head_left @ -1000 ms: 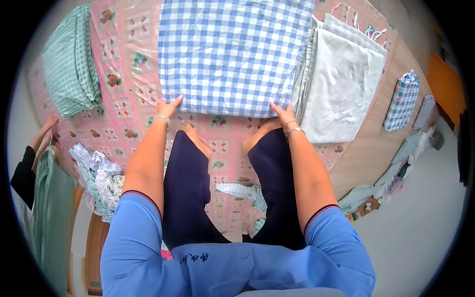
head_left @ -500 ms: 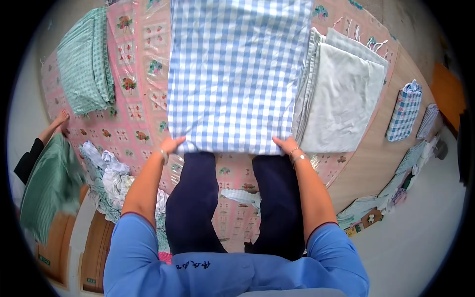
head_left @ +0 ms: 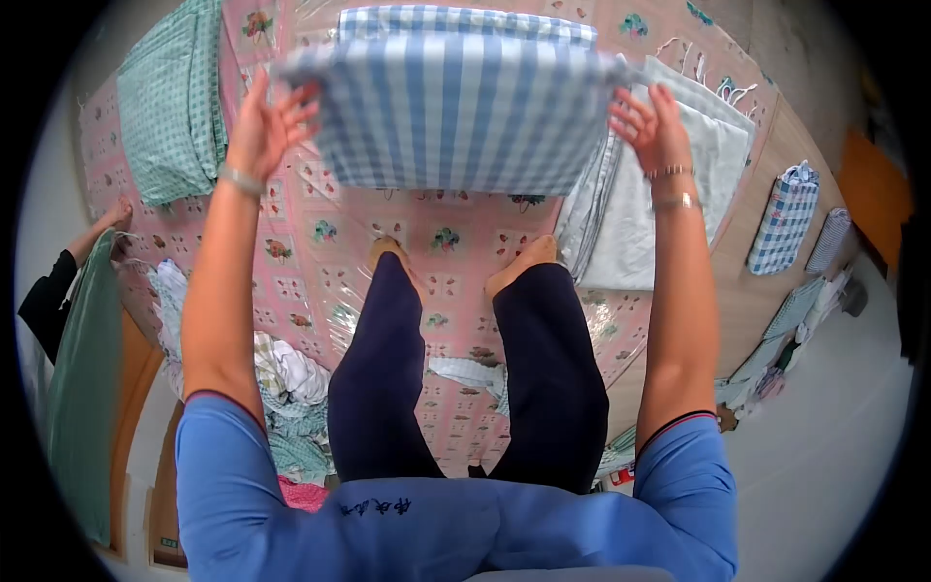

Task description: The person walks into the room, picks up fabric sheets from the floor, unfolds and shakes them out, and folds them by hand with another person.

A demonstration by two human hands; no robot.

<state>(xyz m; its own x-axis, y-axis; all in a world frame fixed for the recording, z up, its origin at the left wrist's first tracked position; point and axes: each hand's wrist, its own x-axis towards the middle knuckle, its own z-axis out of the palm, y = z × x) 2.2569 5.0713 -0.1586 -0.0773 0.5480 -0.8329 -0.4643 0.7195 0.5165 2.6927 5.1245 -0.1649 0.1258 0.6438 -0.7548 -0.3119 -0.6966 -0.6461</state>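
Observation:
A blue-and-white checked cloth lies folded across the pink floral plastic cover in front of me. Its raised upper fold is smeared by motion, and a strip of the same cloth shows beyond it. My left hand is beside the cloth's left end with fingers spread. At the right end, my right hand also has its fingers apart, over the edge of a folded white cloth. Both hands are close to the blurred corners; whether fingertips still brush them is unclear.
A folded green checked cloth lies at the left. On the right are a rolled blue checked bundle and a smaller striped one. Crumpled cloths lie at lower left. Another person's arm holds a green cloth.
My hands have moved forward and apart from the cloth's near edge, fingers now spread. The near part of the checked cloth has been folded away from me, uncovering my feet.

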